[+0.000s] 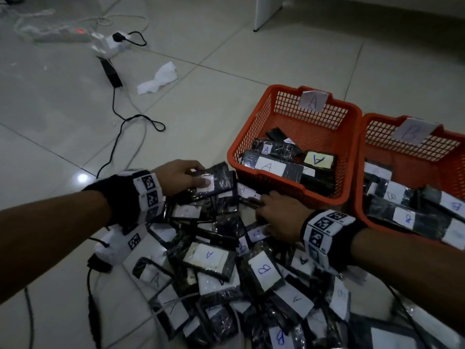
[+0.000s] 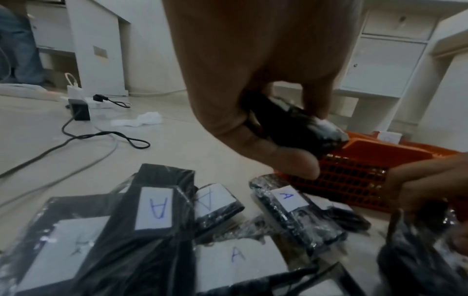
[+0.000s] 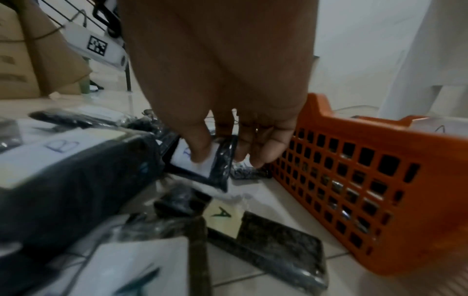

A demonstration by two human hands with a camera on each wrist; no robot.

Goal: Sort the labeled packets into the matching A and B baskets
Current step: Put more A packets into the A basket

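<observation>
A heap of black wrapped packets (image 1: 226, 263) with white A or B labels lies on the tiled floor. My left hand (image 1: 201, 178) grips one black packet (image 1: 219, 181) at the heap's far edge, thumb on its white label; the left wrist view shows that packet (image 2: 298, 126) raised off the floor in the left hand (image 2: 311, 140). My right hand (image 1: 261, 210) sits beside basket A (image 1: 251, 127). In the right wrist view the right hand (image 3: 222, 158) pinches a labelled packet (image 3: 202, 170), its letter half hidden. Basket B (image 1: 362, 172) stands right of basket A; both hold packets.
A power strip (image 1: 63, 35), a black adapter (image 1: 112, 73) with its cable (image 1: 141, 119) and a crumpled paper (image 1: 161, 78) lie on the floor beyond the heap. More cables (image 1: 93, 311) run at the lower left. A white furniture leg (image 1: 264, 11) stands at the back.
</observation>
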